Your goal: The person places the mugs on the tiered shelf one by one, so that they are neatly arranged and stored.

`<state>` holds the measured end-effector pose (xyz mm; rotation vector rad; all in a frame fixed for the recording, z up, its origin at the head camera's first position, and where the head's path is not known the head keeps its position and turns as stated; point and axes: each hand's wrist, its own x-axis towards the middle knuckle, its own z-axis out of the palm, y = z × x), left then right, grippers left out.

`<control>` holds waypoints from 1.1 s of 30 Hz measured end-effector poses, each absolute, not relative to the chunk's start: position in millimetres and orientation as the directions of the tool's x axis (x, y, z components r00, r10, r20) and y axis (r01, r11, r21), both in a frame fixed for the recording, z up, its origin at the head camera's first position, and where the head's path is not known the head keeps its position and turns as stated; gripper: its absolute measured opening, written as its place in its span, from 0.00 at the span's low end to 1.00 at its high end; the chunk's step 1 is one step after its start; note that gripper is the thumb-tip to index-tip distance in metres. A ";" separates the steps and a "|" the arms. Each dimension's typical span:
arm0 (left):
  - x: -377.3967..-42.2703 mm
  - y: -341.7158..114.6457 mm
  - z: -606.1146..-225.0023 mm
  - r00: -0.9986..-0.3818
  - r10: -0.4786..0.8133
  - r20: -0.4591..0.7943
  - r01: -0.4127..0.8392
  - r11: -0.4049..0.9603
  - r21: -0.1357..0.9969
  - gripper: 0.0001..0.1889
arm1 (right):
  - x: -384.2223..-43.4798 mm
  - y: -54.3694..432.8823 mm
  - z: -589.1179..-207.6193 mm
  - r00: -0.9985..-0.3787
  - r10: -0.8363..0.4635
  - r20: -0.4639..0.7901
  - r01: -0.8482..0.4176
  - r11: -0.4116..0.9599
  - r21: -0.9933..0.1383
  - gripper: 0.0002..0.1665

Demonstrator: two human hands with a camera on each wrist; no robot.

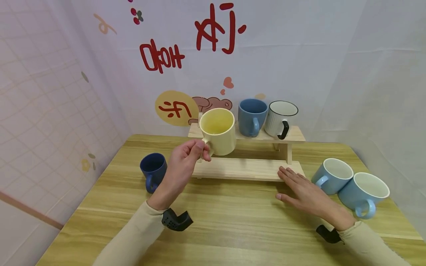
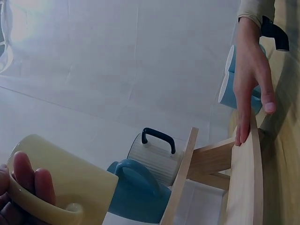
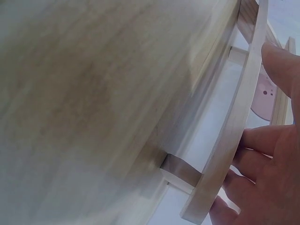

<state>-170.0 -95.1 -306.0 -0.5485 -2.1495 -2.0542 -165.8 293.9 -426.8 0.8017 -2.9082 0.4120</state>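
Note:
My left hand (image 1: 186,157) grips a pale yellow mug (image 1: 219,135) by its handle, at the left end of a two-tier wooden rack (image 1: 246,168). The mug is upright and overlaps the upper tier in the head view; its handle (image 2: 42,206) and my curled fingers show in the left wrist view. A blue mug (image 1: 252,118) and a white ribbed mug (image 1: 279,118) with a black rim and handle stand on the upper tier. My right hand (image 1: 307,194) lies with fingers straight, fingertips on the right end of the lower tier.
To the left of the rack a dark blue mug (image 1: 154,170) stands on the wooden table (image 1: 226,225). Two light blue mugs, one nearer the rack (image 1: 327,181) and one farther right (image 1: 361,195), stand beside my right hand. A printed white cloth (image 1: 299,70) hangs behind.

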 end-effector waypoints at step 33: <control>-239.9 -49.5 -310.3 -0.961 0.030 0.275 0.276 0.080 0.958 0.14 | -165.8 295.3 -429.4 -0.857 -0.484 0.176 -0.514 0.824 -0.238 0.48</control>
